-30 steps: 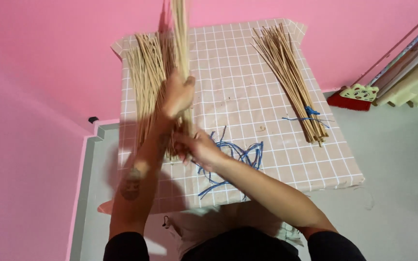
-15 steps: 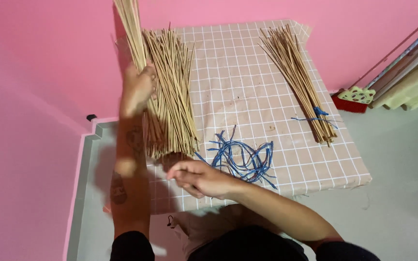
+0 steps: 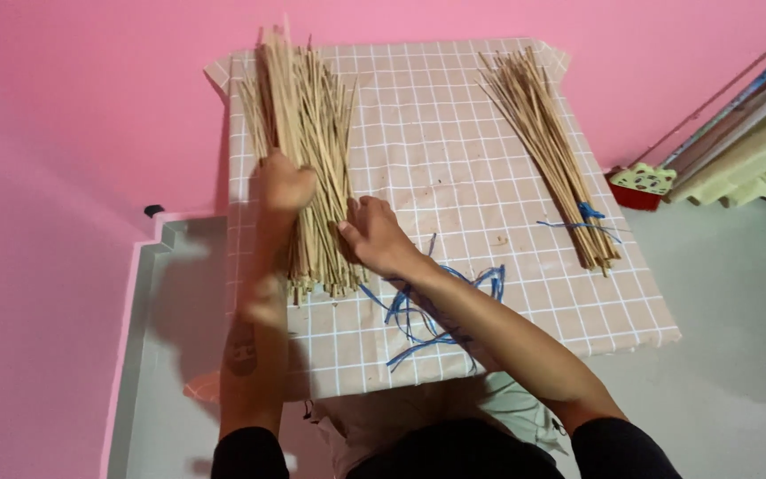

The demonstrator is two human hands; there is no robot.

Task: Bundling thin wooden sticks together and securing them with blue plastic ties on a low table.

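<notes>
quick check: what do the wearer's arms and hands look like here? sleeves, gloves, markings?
Both hands are bare, with no gloves: left hand, right hand. Both forearms are uncovered. Short black sleeves end near the elbows. A dark tattoo marks the left forearm. No rings, watch or wristbands can be made out.
</notes>
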